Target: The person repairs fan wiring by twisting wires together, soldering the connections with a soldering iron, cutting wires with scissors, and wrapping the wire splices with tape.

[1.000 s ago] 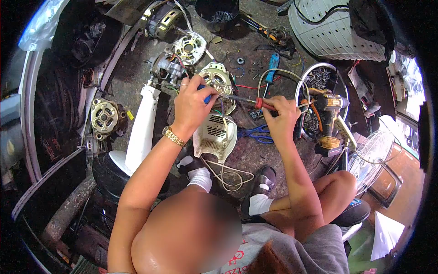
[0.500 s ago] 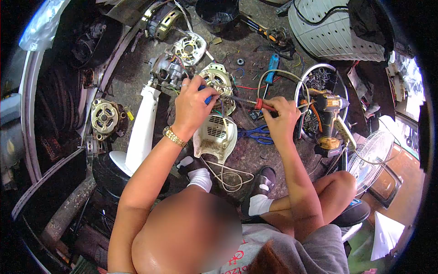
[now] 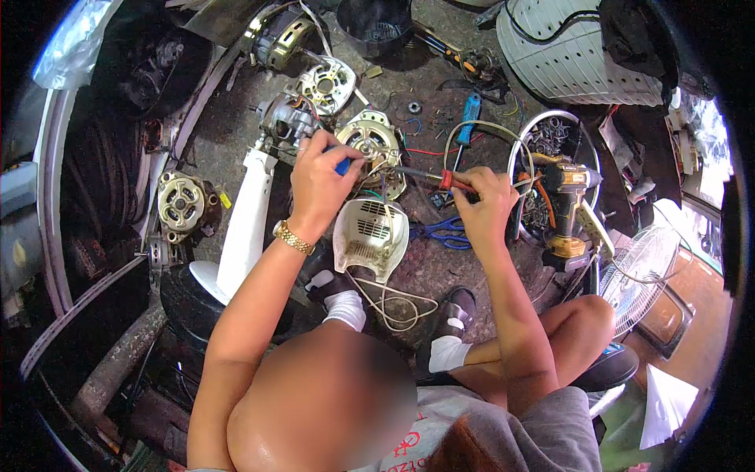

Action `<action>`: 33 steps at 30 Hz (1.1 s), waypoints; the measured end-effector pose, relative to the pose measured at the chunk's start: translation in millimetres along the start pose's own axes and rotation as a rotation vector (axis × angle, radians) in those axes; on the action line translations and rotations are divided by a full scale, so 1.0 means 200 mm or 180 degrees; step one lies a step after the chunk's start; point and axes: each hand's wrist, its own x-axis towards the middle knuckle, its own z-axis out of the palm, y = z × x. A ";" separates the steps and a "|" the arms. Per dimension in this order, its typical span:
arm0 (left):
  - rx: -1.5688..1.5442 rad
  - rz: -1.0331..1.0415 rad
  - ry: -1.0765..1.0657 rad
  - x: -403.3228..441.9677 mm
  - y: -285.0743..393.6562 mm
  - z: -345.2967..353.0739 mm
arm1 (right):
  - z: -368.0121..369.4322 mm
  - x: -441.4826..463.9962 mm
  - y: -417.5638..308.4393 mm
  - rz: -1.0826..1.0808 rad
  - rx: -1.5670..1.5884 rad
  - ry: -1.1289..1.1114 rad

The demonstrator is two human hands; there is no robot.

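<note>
My left hand (image 3: pixel 322 177), with a gold watch on the wrist, is closed around a small blue object (image 3: pixel 343 166), mostly hidden by the fingers. It is over the left edge of an opened motor (image 3: pixel 371 138) with a metal end plate and wires. My right hand (image 3: pixel 487 195) grips a red-handled soldering iron (image 3: pixel 445 180), its metal shaft pointing left to the wires at the motor's lower side. A pale cord loops near that hand. Just below the motor lies a white slotted plastic cover (image 3: pixel 368 236).
Blue-handled pliers (image 3: pixel 447 233) and a blue screwdriver (image 3: pixel 469 118) lie on the floor. A cordless drill (image 3: pixel 570 204) stands right, by a basin of small metal parts (image 3: pixel 550 138). At left are a white fan stand (image 3: pixel 245 224) and another motor plate (image 3: pixel 183 200).
My left hand has shifted slightly left and away from the iron's tip, still holding the blue object. The right hand and soldering iron have barely moved.
</note>
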 end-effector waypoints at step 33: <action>0.0347 -0.2567 0.0384 -0.04 -1.32 -0.24 | 0.05 0.60 0.22 -0.0288 0.0001 0.0305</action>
